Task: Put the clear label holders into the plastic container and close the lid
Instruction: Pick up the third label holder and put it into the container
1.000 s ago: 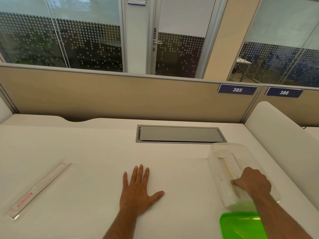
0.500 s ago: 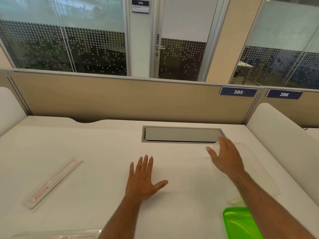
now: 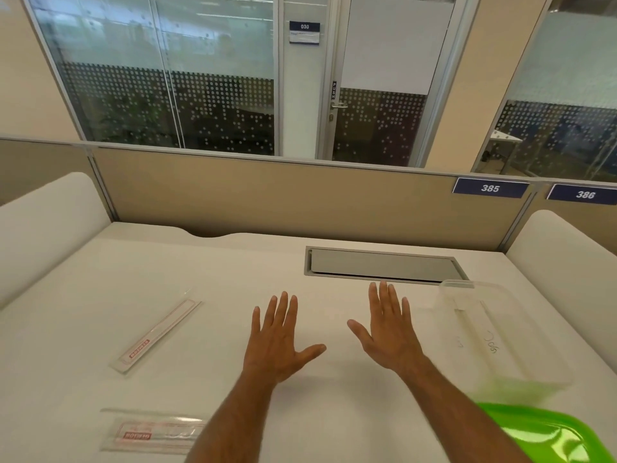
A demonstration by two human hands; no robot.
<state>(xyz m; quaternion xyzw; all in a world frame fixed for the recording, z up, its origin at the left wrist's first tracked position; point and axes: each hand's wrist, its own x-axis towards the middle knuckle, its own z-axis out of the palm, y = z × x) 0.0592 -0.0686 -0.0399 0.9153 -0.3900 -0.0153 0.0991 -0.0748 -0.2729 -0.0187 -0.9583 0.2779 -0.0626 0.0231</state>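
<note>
A clear plastic container stands open on the right of the white desk, with a thin clear label holder lying inside it. Its green lid lies just in front of it at the bottom right. A long clear label holder with red print lies diagonally on the left. A wider clear holder lies near the front edge, partly under my left forearm. My left hand and my right hand hover flat, fingers spread, mid-desk, holding nothing.
A grey cable flap is set into the desk behind my hands. A beige partition closes the back. White side dividers flank the desk left and right.
My right hand let go of the holder in the container, drew out and moved left beside my left hand. The view tilted so the front holder came into sight.
</note>
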